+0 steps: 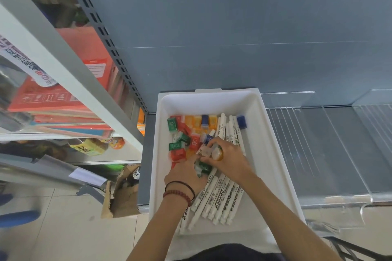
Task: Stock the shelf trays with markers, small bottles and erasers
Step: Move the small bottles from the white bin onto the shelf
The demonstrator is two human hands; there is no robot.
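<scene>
R hand (228, 160) grips small clear orange-tinted bottles (216, 152); L hand (186, 175) curls round small green packet (204, 168). Print on white markers (218, 195) unreadable.

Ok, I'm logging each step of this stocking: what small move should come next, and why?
Probably lift the right hand with the small bottles it grips out of the white tray. Erasers and markers lie mixed there, and the left hand grips green erasers.

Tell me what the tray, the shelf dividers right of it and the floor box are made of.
White tray: likely plastic, smooth, semi-matte, with moulded rounded corners. Shelf dividers: clear plastic, probably acrylic, see-through with glossy edges. Floor box: brown cardboard, matte, with torn flaps.
</scene>
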